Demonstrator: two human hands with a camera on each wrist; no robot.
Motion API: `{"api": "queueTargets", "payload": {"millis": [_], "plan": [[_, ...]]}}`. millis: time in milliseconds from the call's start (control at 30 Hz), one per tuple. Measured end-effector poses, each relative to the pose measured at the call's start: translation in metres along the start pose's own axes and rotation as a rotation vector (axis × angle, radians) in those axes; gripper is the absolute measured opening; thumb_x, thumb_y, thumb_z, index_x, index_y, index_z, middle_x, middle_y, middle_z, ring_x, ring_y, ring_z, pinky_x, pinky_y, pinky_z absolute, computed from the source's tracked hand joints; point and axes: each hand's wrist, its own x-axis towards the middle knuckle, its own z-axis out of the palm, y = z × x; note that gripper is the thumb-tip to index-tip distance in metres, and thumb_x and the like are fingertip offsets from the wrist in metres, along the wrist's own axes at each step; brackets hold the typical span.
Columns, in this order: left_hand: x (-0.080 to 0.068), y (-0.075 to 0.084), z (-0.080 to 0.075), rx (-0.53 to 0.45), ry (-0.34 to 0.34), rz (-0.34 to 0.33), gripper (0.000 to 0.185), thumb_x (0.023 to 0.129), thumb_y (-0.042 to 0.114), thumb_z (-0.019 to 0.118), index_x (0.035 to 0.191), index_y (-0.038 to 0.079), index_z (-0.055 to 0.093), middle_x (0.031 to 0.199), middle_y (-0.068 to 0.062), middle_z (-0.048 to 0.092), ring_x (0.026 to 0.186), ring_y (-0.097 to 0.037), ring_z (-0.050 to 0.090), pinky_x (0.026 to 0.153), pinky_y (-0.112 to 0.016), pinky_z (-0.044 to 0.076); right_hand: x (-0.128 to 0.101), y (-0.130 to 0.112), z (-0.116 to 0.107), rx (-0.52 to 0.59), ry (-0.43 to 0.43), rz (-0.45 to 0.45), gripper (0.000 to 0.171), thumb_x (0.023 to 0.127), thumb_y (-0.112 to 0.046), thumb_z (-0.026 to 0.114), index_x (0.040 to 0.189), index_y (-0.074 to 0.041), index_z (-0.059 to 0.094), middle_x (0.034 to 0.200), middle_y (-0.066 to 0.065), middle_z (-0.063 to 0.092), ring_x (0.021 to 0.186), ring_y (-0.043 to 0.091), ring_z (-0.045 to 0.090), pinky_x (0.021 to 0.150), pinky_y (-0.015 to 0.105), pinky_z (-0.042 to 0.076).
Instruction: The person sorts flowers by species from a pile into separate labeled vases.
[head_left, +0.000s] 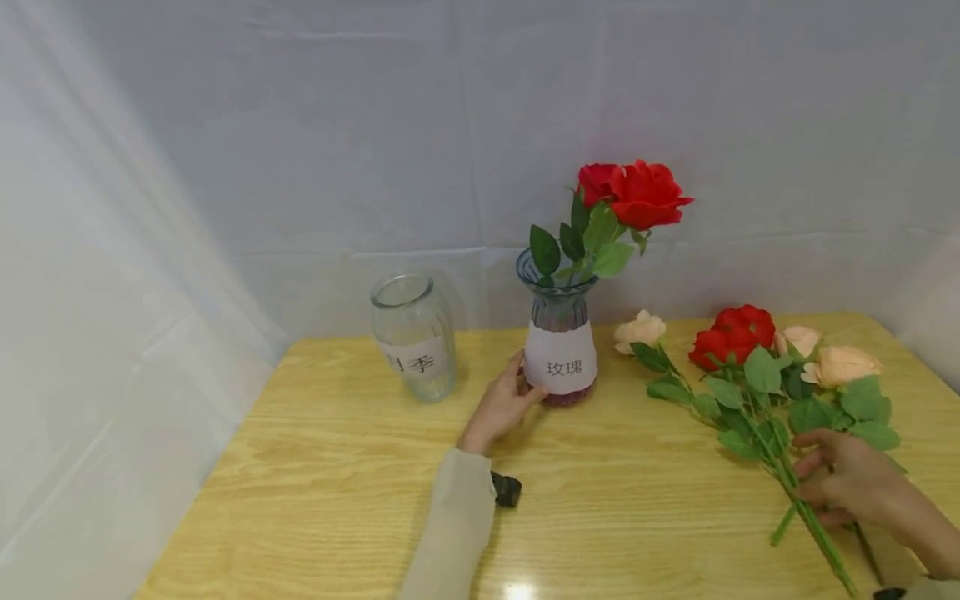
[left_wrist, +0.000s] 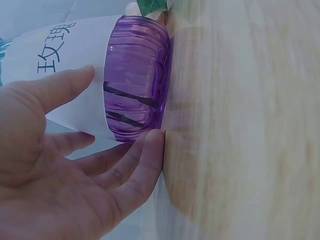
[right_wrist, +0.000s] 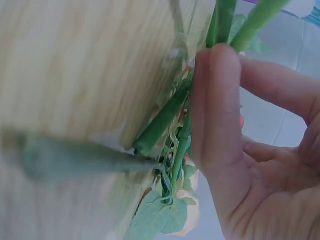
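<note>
A glass vase (head_left: 561, 315), bluish at the neck and purple at the base, stands upright with a white label and holds red roses (head_left: 637, 196). My left hand (head_left: 504, 407) grips its lower left side, thumb (left_wrist: 75, 82) lying on the label and the other fingers behind. On the right, my right hand (head_left: 855, 479) has its thumb and fingertips at green flower stems (right_wrist: 255, 25), seemingly pinching them; the fingers partly hide the contact. Those stems belong to a loose pile of artificial flowers, with a red flower (head_left: 733, 336) and pale peach flowers (head_left: 843, 367) at the far end.
A clear glass vase (head_left: 416, 342) with a white label stands left of the purple-based one. A pale flower (head_left: 640, 332) lies near the table's back edge. Behind the wooden table (head_left: 337, 492) hangs a white cloth (head_left: 360, 150).
</note>
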Motion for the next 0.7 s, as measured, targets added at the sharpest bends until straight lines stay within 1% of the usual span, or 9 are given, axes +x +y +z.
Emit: {"api": "queueTargets", "payload": {"millis": [33, 133, 267, 367, 433, 500, 533, 600, 700], "plan": [[0.0, 0.0, 0.0, -0.006, -0.001, -0.003, 0.073, 0.102, 0.018, 0.064, 0.158, -0.003, 0.023, 0.151, -0.025, 0.045, 0.117, -0.033, 0.059, 0.071, -0.032, 0.053, 0.0, 0.0, 0.0, -0.007, 0.006, -0.006, 0.069, 0.089, 0.006, 0.064, 0.139, 0.029, 0.022, 0.102, 0.02, 0.057, 0.07, 0.021, 0.058, 0.057, 0.037, 0.054], [0.0, 0.0, 0.0, -0.015, 0.0, -0.002, 0.073, 0.102, 0.017, 0.064, 0.159, -0.002, 0.023, 0.151, -0.025, 0.044, 0.118, -0.034, 0.059, 0.072, -0.033, 0.054, -0.001, 0.002, -0.001, -0.002, 0.018, -0.02, 0.066, 0.089, 0.008, 0.06, 0.14, 0.029, 0.024, 0.104, 0.021, 0.056, 0.059, 0.016, 0.049, 0.053, 0.033, 0.049], [0.0, -0.001, 0.0, -0.027, 0.0, 0.011, 0.073, 0.101, 0.016, 0.065, 0.158, -0.003, 0.024, 0.15, -0.027, 0.045, 0.118, -0.034, 0.059, 0.069, -0.028, 0.052, -0.003, 0.005, -0.002, 0.046, 0.015, -0.039, 0.063, 0.088, 0.01, 0.054, 0.139, 0.032, 0.023, 0.111, 0.028, 0.053, 0.053, 0.01, 0.034, 0.05, 0.029, 0.042], [0.0, -0.001, 0.0, -0.031, -0.004, 0.003, 0.072, 0.102, 0.016, 0.064, 0.158, -0.003, 0.023, 0.15, -0.026, 0.045, 0.112, -0.034, 0.06, 0.058, -0.026, 0.047, -0.003, 0.007, -0.005, 0.077, 0.014, -0.055, 0.061, 0.088, 0.011, 0.051, 0.138, 0.032, 0.024, 0.114, 0.03, 0.051, 0.053, 0.01, 0.032, 0.051, 0.029, 0.041], [0.0, -0.001, 0.0, -0.016, -0.003, 0.005, 0.072, 0.102, 0.017, 0.064, 0.158, -0.003, 0.024, 0.15, -0.026, 0.045, 0.114, -0.033, 0.061, 0.066, -0.028, 0.051, -0.003, 0.009, -0.006, 0.091, 0.018, -0.062, 0.059, 0.089, 0.012, 0.049, 0.138, 0.032, 0.024, 0.114, 0.03, 0.05, 0.054, 0.01, 0.034, 0.051, 0.03, 0.041], [0.0, -0.001, 0.0, -0.006, -0.002, 0.01, 0.072, 0.102, 0.017, 0.064, 0.158, -0.003, 0.024, 0.15, -0.026, 0.045, 0.118, -0.035, 0.06, 0.079, -0.034, 0.054, -0.003, 0.011, -0.007, 0.107, 0.018, -0.07, 0.058, 0.09, 0.012, 0.047, 0.138, 0.032, 0.022, 0.115, 0.028, 0.049, 0.055, 0.011, 0.034, 0.052, 0.03, 0.041], [0.0, -0.001, 0.0, -0.006, -0.002, 0.012, 0.072, 0.102, 0.017, 0.064, 0.158, -0.004, 0.023, 0.151, -0.026, 0.044, 0.121, -0.036, 0.059, 0.085, -0.038, 0.054, -0.003, 0.012, -0.008, 0.12, 0.019, -0.074, 0.058, 0.089, 0.012, 0.047, 0.137, 0.032, 0.022, 0.114, 0.027, 0.049, 0.054, 0.011, 0.032, 0.051, 0.03, 0.04], [0.0, 0.0, 0.0, -0.001, 0.001, 0.021, 0.073, 0.102, 0.017, 0.064, 0.157, -0.005, 0.023, 0.151, -0.027, 0.044, 0.126, -0.037, 0.056, 0.097, -0.042, 0.05, -0.004, 0.012, -0.009, 0.132, 0.019, -0.082, 0.058, 0.089, 0.013, 0.046, 0.137, 0.031, 0.02, 0.111, 0.023, 0.049, 0.056, 0.012, 0.035, 0.052, 0.031, 0.041], [-0.001, 0.0, -0.001, -0.002, 0.002, 0.027, 0.073, 0.101, 0.017, 0.065, 0.157, -0.007, 0.023, 0.15, -0.029, 0.044, 0.126, -0.039, 0.056, 0.099, -0.046, 0.049, -0.004, 0.011, -0.01, 0.123, 0.036, -0.1, 0.057, 0.09, 0.011, 0.048, 0.138, 0.026, 0.021, 0.108, 0.018, 0.049, 0.062, 0.013, 0.048, 0.055, 0.032, 0.049]]}}
